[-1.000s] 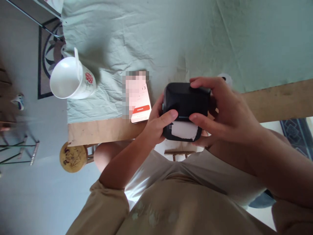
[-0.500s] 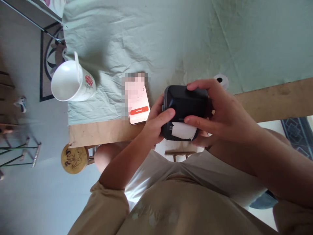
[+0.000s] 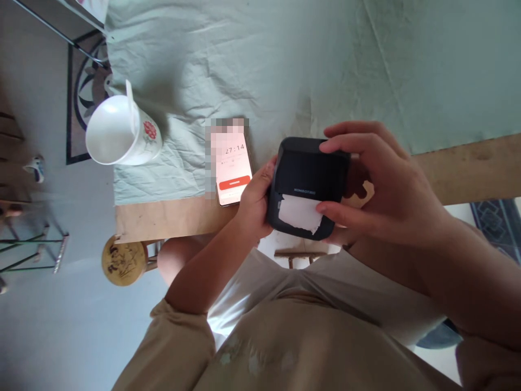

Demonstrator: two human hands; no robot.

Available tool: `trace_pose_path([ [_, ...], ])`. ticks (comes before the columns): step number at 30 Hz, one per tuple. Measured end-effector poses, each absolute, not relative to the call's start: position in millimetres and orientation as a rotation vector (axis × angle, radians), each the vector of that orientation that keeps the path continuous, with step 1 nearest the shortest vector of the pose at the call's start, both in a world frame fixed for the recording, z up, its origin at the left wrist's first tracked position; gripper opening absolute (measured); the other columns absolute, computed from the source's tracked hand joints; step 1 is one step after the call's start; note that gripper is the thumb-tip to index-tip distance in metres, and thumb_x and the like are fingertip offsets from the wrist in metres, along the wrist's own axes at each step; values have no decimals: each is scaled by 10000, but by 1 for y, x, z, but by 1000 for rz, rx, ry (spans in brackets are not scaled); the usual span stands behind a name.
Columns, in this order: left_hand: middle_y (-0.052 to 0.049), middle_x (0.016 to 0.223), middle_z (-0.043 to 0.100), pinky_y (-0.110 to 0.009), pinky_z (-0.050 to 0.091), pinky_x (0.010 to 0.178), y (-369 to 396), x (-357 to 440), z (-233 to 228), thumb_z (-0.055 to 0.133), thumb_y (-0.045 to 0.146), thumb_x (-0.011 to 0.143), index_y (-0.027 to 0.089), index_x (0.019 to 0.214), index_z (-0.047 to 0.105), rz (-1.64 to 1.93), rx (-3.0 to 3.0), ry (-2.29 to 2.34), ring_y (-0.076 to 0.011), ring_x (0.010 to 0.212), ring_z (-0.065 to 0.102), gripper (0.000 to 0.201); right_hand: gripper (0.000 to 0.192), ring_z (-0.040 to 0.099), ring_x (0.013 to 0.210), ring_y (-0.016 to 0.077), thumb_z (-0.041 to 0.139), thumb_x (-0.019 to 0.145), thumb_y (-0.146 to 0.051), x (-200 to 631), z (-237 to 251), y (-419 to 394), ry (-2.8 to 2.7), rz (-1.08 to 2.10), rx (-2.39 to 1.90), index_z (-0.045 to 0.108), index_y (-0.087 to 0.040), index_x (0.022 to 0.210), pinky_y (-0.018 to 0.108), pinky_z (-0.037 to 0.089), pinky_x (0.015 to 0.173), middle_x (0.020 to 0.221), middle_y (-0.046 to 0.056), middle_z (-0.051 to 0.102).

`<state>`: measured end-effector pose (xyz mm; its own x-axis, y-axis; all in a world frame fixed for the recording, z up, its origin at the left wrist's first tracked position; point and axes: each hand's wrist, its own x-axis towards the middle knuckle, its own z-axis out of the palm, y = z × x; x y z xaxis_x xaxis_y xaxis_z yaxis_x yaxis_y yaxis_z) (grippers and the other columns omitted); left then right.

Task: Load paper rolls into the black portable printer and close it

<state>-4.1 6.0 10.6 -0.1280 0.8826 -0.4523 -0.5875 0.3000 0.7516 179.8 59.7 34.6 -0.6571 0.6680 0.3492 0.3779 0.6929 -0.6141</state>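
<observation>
A black portable thermal printer (image 3: 313,165) is held up over the table's near edge, its lid down. A torn-edged strip of white paper (image 3: 299,213) sticks out of its slot. My left hand (image 3: 258,201) grips the printer's left side, with its other fingers hidden underneath. At the right side, my right hand (image 3: 378,184) holds the printer lightly, its index fingertip on the top corner and its thumb on the paper's right edge. Left of the printer, a phone (image 3: 234,168) lies on the cloth with a lit timer screen and a red button.
A white flowered cup (image 3: 148,144) with a white handle-like stick in it stands at the left table edge. Pale green cloth (image 3: 244,54) covers the table, leaving a wooden edge strip (image 3: 163,217). A round wooden stool (image 3: 122,260) is below left.
My left thumb has moved off the printer's top face. My right thumb has slid down onto the paper, and the printer is tilted so more of its top shows. The paper roll is now hidden.
</observation>
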Motion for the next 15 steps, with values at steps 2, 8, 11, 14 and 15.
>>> trace_pose_path([
  [2, -3, 746, 635, -276, 540, 697, 6, -3, 11, 654, 429, 892, 193, 805, 657, 1304, 276, 1045, -147, 701, 617, 252, 537, 650, 1075, 181, 652, 870, -461, 181, 34, 61, -2367, 583, -759, 503, -181, 1303, 244, 550, 648, 1386, 167, 509],
  [8, 8, 798, 671, -253, 547, 701, 6, -2, 6, 691, 423, 882, 194, 838, 688, 1358, 337, 1019, -128, 710, 631, 233, 539, 626, 824, 82, 654, 864, -499, 185, 35, 63, -2347, 511, -765, 541, -173, 1277, 212, 514, 559, 1347, 159, 515],
  [11, -1, 835, 692, -275, 573, 764, 7, -2, 7, 700, 475, 873, 205, 912, 699, 1321, 327, 990, -171, 825, 686, 272, 542, 594, 782, 65, 666, 858, -498, 186, 36, 63, -2347, 570, -800, 552, -185, 1285, 222, 518, 583, 1362, 153, 501],
  [14, -25, 860, 718, -326, 593, 785, 8, -2, 8, 682, 579, 851, 219, 991, 701, 1243, 342, 987, -257, 957, 719, 386, 539, 579, 812, 94, 681, 842, -523, 185, 36, 61, -2319, 522, -837, 579, -206, 1267, 244, 503, 604, 1228, 133, 548],
  [15, -32, 850, 721, -334, 597, 771, 8, -2, 8, 663, 619, 846, 218, 999, 704, 1228, 352, 976, -271, 965, 724, 431, 514, 555, 777, 94, 688, 835, -533, 185, 35, 60, -2290, 493, -861, 599, -213, 1228, 252, 486, 598, 1090, 106, 577],
])
